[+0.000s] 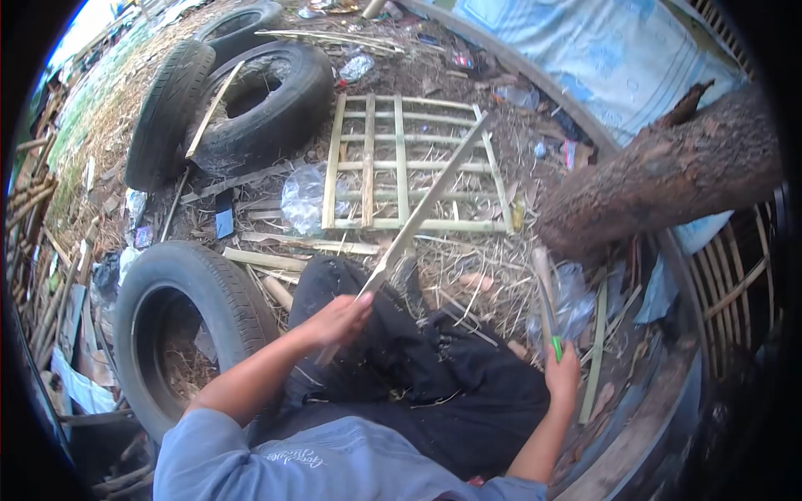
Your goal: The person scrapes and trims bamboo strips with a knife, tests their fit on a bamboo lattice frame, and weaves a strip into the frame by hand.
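My left hand (341,319) is closed around the lower part of a long bamboo strip (434,194), which slants up and away to the right above my lap. My right hand (562,369) grips a knife by its green handle (557,344), with the blade (547,305) pointing up and forward. Strip and knife are well apart. Beyond my knees a lattice of bamboo slats (401,163) lies on the ground, and the held strip passes in front of it. Dark trousers (468,392) with a few shavings on them cover my legs.
Several old tyres (244,288) lie and lean on the left. A thick log (660,179) juts in from the right, near a patterned blue cloth (568,50). Plastic bags (305,199), bamboo pieces (266,260) and shavings litter the ground.
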Demonstrator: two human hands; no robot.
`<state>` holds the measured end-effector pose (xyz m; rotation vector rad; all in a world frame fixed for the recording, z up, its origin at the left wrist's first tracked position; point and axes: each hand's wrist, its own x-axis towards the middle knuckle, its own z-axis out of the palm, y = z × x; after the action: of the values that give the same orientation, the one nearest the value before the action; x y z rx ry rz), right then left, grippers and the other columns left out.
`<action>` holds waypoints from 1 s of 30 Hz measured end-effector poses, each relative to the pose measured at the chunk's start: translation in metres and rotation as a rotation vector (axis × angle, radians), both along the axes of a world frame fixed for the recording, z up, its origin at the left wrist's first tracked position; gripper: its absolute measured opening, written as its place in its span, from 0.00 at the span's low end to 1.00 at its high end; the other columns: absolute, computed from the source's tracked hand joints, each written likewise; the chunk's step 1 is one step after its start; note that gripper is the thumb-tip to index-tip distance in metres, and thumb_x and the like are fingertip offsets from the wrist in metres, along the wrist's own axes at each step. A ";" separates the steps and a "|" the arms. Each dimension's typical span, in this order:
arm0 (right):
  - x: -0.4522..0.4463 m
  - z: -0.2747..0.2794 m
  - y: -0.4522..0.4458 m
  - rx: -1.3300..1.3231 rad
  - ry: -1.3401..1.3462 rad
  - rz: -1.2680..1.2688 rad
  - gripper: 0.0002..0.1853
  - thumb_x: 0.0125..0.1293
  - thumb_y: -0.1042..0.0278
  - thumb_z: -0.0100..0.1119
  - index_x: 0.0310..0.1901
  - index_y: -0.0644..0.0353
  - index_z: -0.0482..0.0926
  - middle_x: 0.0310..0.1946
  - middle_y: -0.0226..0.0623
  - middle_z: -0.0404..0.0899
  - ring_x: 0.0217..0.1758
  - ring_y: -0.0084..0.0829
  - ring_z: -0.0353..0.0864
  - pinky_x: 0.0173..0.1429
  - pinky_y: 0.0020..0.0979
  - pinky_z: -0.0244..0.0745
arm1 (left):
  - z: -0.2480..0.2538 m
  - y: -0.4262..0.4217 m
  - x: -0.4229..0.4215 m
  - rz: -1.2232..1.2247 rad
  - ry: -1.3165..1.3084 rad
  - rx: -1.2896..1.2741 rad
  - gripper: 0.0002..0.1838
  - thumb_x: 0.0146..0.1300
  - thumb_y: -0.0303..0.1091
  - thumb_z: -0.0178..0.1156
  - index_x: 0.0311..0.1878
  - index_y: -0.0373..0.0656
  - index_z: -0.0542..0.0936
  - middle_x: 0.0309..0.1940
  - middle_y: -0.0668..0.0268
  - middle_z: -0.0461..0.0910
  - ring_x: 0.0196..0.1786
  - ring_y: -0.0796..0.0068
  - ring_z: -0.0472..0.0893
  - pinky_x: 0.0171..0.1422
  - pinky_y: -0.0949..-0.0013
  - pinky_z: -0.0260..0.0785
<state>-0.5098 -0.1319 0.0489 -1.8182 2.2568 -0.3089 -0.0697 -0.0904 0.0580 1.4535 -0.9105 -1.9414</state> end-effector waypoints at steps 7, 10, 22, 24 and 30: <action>-0.054 -0.075 -0.001 0.006 -0.308 -0.115 0.19 0.66 0.61 0.58 0.49 0.69 0.76 0.41 0.57 0.80 0.47 0.54 0.79 0.53 0.44 0.70 | -0.079 -0.152 -0.030 0.260 -0.366 -0.269 0.31 0.72 0.61 0.35 0.46 0.37 0.68 0.28 0.56 0.73 0.25 0.65 0.74 0.29 0.61 0.70; -0.050 -0.080 -0.003 -0.133 -0.271 -0.155 0.20 0.65 0.61 0.58 0.50 0.71 0.76 0.41 0.59 0.79 0.48 0.54 0.79 0.55 0.43 0.70 | -0.106 -0.204 -0.034 0.341 -0.559 -0.317 0.29 0.71 0.53 0.46 0.50 0.28 0.69 0.39 0.42 0.78 0.41 0.48 0.81 0.47 0.52 0.71; -0.030 -0.072 -0.032 0.350 -0.245 -0.124 0.21 0.62 0.59 0.61 0.48 0.70 0.78 0.42 0.61 0.79 0.50 0.56 0.78 0.56 0.45 0.70 | -0.192 -0.320 -0.038 0.391 -0.870 -0.328 0.27 0.70 0.45 0.50 0.51 0.23 0.62 0.38 0.31 0.78 0.44 0.32 0.78 0.51 0.44 0.71; -0.030 -0.076 -0.031 0.279 -0.207 -0.057 0.19 0.63 0.59 0.60 0.44 0.70 0.77 0.36 0.58 0.80 0.45 0.57 0.79 0.50 0.46 0.72 | -0.197 -0.328 -0.038 0.358 -0.878 -0.310 0.27 0.70 0.44 0.50 0.51 0.23 0.62 0.38 0.31 0.78 0.44 0.32 0.78 0.52 0.44 0.71; -0.028 -0.069 -0.033 0.388 -0.251 -0.117 0.19 0.63 0.60 0.60 0.45 0.71 0.77 0.40 0.61 0.79 0.48 0.58 0.78 0.53 0.45 0.70 | -0.214 -0.348 -0.042 0.343 -0.894 -0.313 0.26 0.70 0.44 0.50 0.50 0.24 0.62 0.39 0.31 0.77 0.44 0.32 0.78 0.51 0.44 0.71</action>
<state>-0.5381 -0.1646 -0.0206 -1.3747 2.0772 -0.0995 -0.1113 -0.4388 -0.1562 2.1220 -1.1514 -0.8129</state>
